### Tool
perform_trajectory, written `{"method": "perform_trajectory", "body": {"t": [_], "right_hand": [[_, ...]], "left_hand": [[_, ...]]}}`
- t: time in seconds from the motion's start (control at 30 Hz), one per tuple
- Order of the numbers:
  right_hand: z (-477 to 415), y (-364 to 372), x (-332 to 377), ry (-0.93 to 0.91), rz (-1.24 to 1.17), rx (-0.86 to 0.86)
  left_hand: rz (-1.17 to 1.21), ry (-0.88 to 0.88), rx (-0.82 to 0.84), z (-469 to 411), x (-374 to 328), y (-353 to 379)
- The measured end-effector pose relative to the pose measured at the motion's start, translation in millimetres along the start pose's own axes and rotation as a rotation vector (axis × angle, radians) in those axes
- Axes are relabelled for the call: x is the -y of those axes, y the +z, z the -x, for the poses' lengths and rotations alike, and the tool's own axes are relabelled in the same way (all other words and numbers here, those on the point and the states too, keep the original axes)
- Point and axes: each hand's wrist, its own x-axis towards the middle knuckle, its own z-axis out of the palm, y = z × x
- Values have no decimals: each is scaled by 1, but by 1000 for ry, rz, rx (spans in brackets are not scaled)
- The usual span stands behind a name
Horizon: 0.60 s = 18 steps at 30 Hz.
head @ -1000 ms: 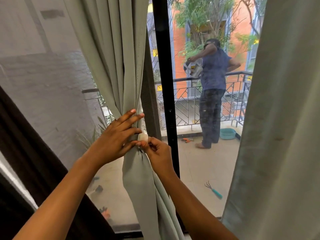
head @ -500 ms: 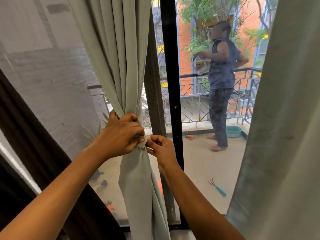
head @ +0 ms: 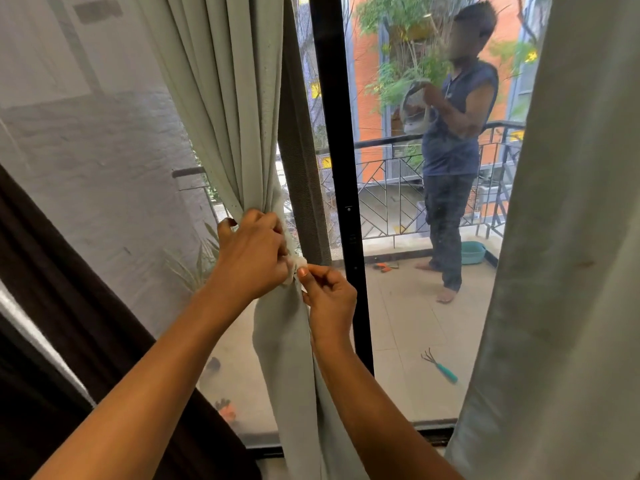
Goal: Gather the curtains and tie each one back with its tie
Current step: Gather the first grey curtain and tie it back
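- Now left hand [head: 252, 258] wraps the gathered left curtain [head: 225, 98] at its pinch point, fingers clenched round the bunched pale green cloth, knuckles facing the camera.
- Right hand [head: 329, 296] just right of it and slightly lower, thumb and forefinger pinching an end of the white tie [head: 300, 262], other fingers curled in.
- Tie shows only as a small white bit between the 2 hands, against the curtain's bunched part; can't tell how far it goes round the cloth.
- Left curtain hangs from the top left, narrows at the hands, and falls loose below them to the bottom edge.
- Right curtain [head: 571, 237] hangs straight down the right side, ungathered, no tie visible on it, well apart from both hands.
- Black door frame [head: 332, 133] stands upright just right of the left curtain, behind the right hand.
- Dark drape [head: 52, 306] fills the near left corner.
- Far side, through the glass: a person [head: 453, 150] stands barefoot on the balcony by the railing [head: 391, 188], holding something grey at chest height.
- Teal basin [head: 472, 252] on the floor beside that person's feet; teal-handled hand rake [head: 441, 365] lies on the tiles nearer, right of the frame.
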Motion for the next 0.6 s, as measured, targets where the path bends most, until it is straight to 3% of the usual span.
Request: {"method": "perform_trajectory", "body": {"t": [0.13,0.37,0.6], "right_hand": [[4,6,-6,-144,75,-36],[4,16,-13,-387,208,-147],[-5,25,-21,-450,316,-164]], "left_hand": [[12,-78,58,-11,-4,-16],[-253,-118,137,-26,-23,-20],[-136,-155,58,-32,-23,-10]]}}
